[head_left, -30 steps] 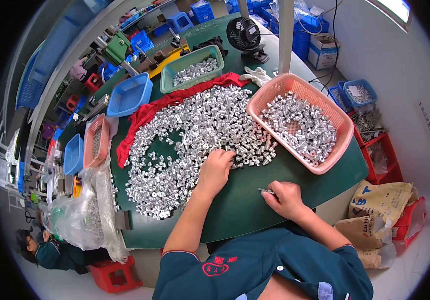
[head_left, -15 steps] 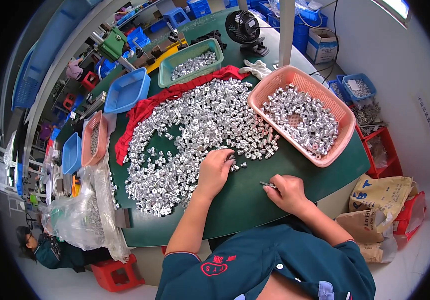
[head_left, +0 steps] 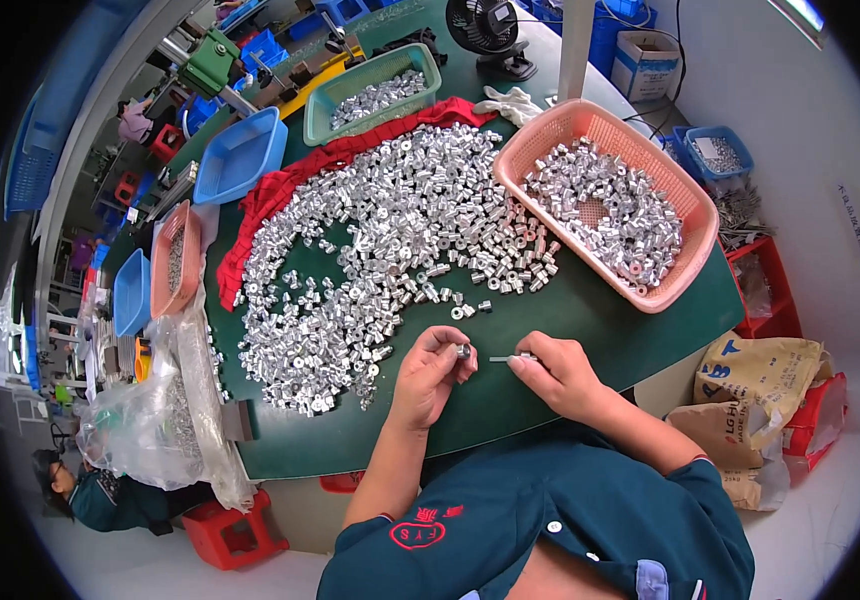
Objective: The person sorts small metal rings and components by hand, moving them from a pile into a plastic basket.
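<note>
Between the thumb and fingers of my left hand (head_left: 430, 372) is a small silver metal bushing (head_left: 464, 351). My right hand (head_left: 562, 372) is closed around a thin grey metal pin gauge (head_left: 499, 359), whose bare end points left at the bushing, with a small gap between them. Both hands are over the near part of the green table (head_left: 510, 410). Just beyond them spreads a wide pile of similar silver metal parts (head_left: 400, 235), with a few loose parts at its near edge. To the right, a pink plastic basket (head_left: 685, 205) holds many more of these parts.
A red cloth (head_left: 250, 225) borders the pile's far left side. Beyond it stand a green basket (head_left: 320, 125), a blue basin (head_left: 212, 170) and a black fan (head_left: 490, 40). A white glove (head_left: 510, 105) lies by the pink basket. Plastic bags (head_left: 155, 425) are at the left edge.
My left hand has drawn back from the pile toward me, now holding a bushing. My right hand has shifted slightly left and up, bringing the pin near it.
</note>
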